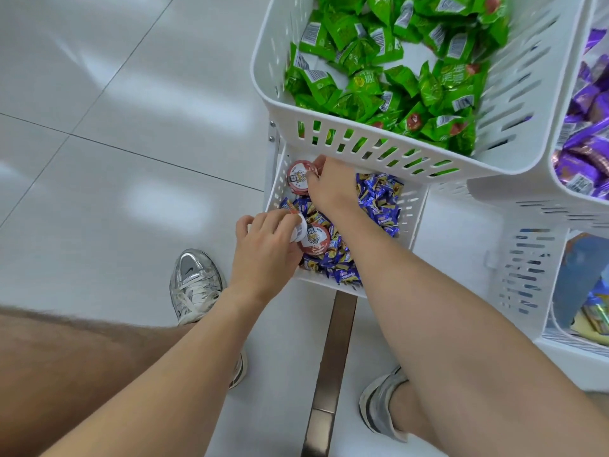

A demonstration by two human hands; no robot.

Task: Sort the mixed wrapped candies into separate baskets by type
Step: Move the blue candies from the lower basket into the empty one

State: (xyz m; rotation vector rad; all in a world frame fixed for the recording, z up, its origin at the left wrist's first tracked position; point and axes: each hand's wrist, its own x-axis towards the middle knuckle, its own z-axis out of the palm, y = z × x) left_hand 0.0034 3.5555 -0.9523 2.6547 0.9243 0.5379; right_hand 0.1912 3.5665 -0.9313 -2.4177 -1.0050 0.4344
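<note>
**A:** Where are the strays?

**B:** Among the blue-wrapped candies (379, 199) in the lower basket (276, 183). My right hand (333, 186) pinches a red-lidded cup (298, 178) at its fingertips. My left hand (263, 245) grips a white-sided cup (298, 230), and a second red cup (314, 240) lies just beyond its fingers.

**A:** Advice?

**B:** I'd lift both straight out, staying clear of the green-candy basket (280, 107) overhanging my right hand, and drag no blue ones along.

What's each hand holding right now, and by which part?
Left hand holds the near red-lidded cup at its left edge; right hand pinches the far red-lidded cup by its right edge.
</note>
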